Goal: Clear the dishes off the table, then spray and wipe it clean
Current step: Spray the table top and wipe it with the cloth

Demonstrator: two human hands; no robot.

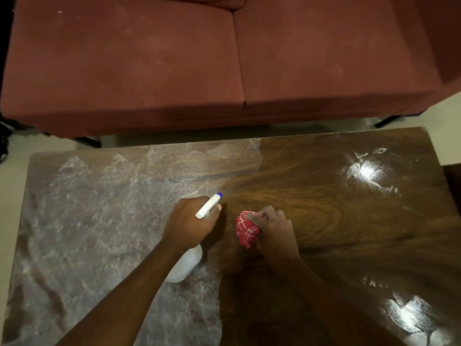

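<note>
Over the wooden table (336,208), mid-frame, the left hand (192,224) grips a spray bottle (208,208) while the right hand (274,232) clutches a bunched red cloth (245,229).

reaching forward side by side, my left hand (192,223) grips the spray bottle (207,209); my right hand (275,233) clutches the bunched cloth (245,232).

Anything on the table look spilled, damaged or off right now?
The dark wooden table looks odd: a whitish streaky film covers its left half up to a sharp edge mid-table; the right half is glossy. No dishes or breakage visible.
</note>
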